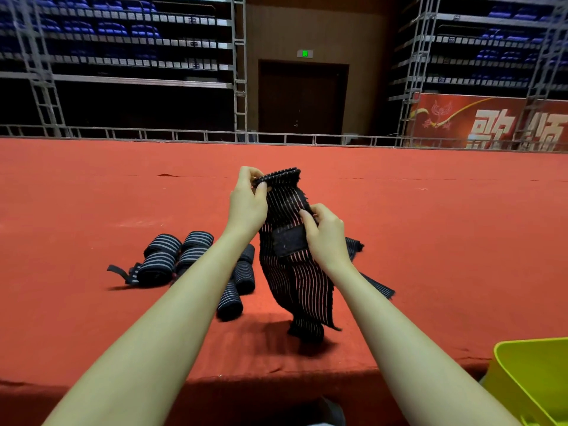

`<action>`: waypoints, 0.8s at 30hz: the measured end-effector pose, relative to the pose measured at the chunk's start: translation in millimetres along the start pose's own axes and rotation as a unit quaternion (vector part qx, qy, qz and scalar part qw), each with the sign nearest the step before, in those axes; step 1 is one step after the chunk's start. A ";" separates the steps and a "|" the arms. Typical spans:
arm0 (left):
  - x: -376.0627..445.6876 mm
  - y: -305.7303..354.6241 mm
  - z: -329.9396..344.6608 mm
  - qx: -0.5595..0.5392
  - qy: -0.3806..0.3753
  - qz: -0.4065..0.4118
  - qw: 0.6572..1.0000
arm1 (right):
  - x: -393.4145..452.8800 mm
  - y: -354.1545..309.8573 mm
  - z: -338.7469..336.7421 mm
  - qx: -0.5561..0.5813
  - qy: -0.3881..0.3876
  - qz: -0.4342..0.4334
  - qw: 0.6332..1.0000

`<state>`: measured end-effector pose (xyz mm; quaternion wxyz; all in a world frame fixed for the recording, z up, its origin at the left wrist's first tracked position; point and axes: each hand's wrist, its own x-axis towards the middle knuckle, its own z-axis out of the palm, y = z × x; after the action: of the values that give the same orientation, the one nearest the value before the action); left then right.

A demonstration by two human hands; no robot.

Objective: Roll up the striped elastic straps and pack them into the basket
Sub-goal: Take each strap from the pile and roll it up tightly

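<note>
The yellow-green basket at five o'clock is cut off by the right and bottom edges, so only one corner of its rim and wall shows. The left forearm crosses the rolled straps at nine o'clock and hides parts of several (their count cannot be told). The right hand covers one edge of the unrolled strap, whose lower end bunches on the red carpet. The banner at two o'clock runs off the right edge, its characters incomplete. Something dark at the bottom edge is too cropped to identify.
</note>
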<state>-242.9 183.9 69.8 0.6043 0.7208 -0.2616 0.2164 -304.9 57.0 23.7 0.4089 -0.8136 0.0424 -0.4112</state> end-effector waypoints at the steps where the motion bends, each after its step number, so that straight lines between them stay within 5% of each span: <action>1: -1.1 -0.9 0.2 -0.002 0.004 0.006 1.000 | -0.1 -0.9 -0.6 0.029 -0.009 0.022 0.999; 4: -4.0 -3.0 0.5 -0.003 0.013 0.030 0.999 | -1.0 -2.2 -1.9 0.078 -0.033 0.064 0.994; 11: 1.5 2.1 3.1 -0.001 -0.011 0.054 0.998 | 10.4 -21.5 -9.8 0.049 0.007 0.007 0.999; 19: 17.2 26.8 -0.4 -0.005 -0.014 0.111 0.994 | 20.7 -34.1 -17.0 -0.069 0.039 -0.044 0.996; 24: 22.4 31.5 -4.0 -0.020 -0.006 0.122 0.992 | 25.6 -42.6 -18.5 0.064 0.023 0.022 0.997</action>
<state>-245.7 181.0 108.5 0.5864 0.6726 -0.3549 0.2789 -312.5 63.2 75.8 0.4678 -0.7749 0.0440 -0.4227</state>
